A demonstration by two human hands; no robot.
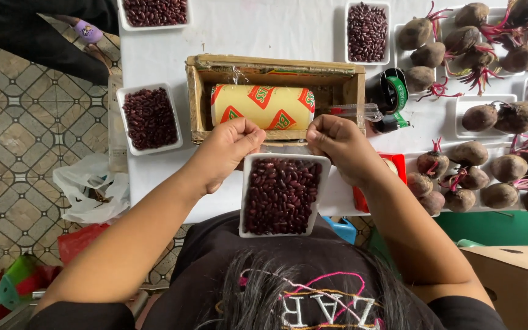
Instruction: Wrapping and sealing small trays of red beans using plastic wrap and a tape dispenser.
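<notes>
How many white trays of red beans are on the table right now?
4. One tray sits between both hands at the near edge, one left of the wooden box, one cut off at the top edge, one top centre. More may lie outside the frame.

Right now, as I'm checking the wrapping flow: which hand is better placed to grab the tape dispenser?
The right hand, probably. It grips the film edge beside the tape dispenser, which sits just past it. The left hand is at the far side of the bean tray.
</notes>
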